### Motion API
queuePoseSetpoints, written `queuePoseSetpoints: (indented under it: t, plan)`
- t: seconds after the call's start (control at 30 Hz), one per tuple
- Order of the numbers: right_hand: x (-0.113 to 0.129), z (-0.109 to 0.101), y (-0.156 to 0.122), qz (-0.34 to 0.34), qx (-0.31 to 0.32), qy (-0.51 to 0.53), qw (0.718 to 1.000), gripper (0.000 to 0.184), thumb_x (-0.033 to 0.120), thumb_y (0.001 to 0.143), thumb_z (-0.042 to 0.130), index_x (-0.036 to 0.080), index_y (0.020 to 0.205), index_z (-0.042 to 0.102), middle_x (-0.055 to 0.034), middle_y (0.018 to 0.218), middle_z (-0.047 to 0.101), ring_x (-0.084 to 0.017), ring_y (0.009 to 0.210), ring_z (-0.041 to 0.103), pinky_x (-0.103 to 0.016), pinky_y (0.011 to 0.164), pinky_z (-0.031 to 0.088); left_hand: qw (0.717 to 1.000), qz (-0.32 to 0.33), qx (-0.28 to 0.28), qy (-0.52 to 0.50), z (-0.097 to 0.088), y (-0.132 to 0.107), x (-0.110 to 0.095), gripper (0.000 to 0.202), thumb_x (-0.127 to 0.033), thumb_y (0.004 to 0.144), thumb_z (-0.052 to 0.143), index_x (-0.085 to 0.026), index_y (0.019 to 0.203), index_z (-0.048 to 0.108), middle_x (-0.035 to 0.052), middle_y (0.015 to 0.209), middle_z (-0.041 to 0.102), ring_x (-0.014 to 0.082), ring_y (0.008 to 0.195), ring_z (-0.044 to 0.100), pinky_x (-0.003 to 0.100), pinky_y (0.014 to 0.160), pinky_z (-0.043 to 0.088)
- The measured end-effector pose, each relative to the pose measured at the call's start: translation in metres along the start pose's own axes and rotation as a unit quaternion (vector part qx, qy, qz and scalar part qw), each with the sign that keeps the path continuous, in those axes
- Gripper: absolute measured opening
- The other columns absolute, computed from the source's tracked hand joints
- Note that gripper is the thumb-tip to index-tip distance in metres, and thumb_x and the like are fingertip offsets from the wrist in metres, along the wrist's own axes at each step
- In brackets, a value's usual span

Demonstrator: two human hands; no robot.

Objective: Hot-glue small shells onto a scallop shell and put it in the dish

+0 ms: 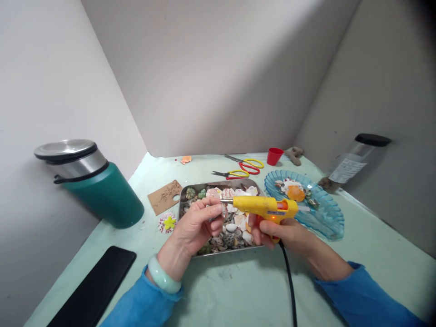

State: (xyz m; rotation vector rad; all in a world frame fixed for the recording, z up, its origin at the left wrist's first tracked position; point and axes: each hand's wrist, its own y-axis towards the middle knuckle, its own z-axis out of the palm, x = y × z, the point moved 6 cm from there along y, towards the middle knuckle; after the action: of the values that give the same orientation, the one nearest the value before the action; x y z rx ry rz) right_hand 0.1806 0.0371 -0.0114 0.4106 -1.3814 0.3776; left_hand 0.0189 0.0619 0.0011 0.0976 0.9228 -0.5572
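My right hand is wrapped round the handle of a yellow hot glue gun, whose small orange light glows and whose black cord runs down. The gun's metal nozzle points left and meets the fingertips of my left hand. Those fingers are pinched together, and what they hold, perhaps a small shell, is mostly hidden. Beneath both hands lies a metal tray full of seashells, partly covered by the hands and gun.
Left stand a green flask, a black phone, a brown card and a round piece with a yellow star. Behind lie two scissors and a red cup. Right are a blue plate with shells and a clear bottle.
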Motion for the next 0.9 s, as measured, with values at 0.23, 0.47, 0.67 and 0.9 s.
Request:
queuePoseSetpoints:
  t: [0.23,0.47,0.67,0.9]
  plan:
    - [-0.001,0.001,0.000,-0.002,0.021,-0.004,1.000,0.032,0.048,0.080,0.070,0.017,0.086,0.065,-0.0019,0.063,0.067,-0.007,0.042,0.046,-0.021,0.040,0.031,1.000,0.007,-0.007,-0.024,-0.002,0.000,-0.002,0.028,-0.022,0.062,0.083,-0.014,0.078,0.061,-0.0054,0.055,0.050,0.0029,0.041,0.040,0.015,0.038,0.030]
    - [0.000,-0.003,0.002,-0.021,-0.053,0.045,0.997,0.022,0.034,0.078,0.072,0.019,0.091,0.063,0.0034,0.059,0.061,-0.008,0.044,0.045,-0.025,0.047,0.040,0.999,-0.007,0.028,0.022,0.007,-0.002,0.004,0.023,-0.023,0.068,0.079,-0.014,0.074,0.058,-0.0047,0.056,0.049,0.0031,0.041,0.039,0.016,0.038,0.031]
    - [0.008,0.005,0.003,-0.063,-0.171,0.042,0.982,0.028,0.026,0.076,0.073,0.020,0.100,0.060,0.0005,0.081,0.065,-0.010,0.058,0.053,-0.023,0.051,0.044,0.997,-0.043,0.036,0.048,0.020,-0.004,0.019,0.025,-0.025,0.071,0.077,-0.017,0.075,0.054,-0.0058,0.051,0.048,0.0048,0.041,0.040,0.016,0.038,0.031]
    - [0.005,0.014,0.005,-0.060,-0.178,0.075,0.979,0.037,0.029,0.074,0.077,0.021,0.104,0.057,-0.0002,0.082,0.065,-0.014,0.065,0.059,-0.027,0.059,0.049,0.997,-0.044,0.023,0.053,0.024,-0.003,0.029,0.034,-0.026,0.069,0.079,-0.019,0.075,0.047,-0.0065,0.051,0.050,0.0054,0.040,0.041,0.017,0.039,0.032]
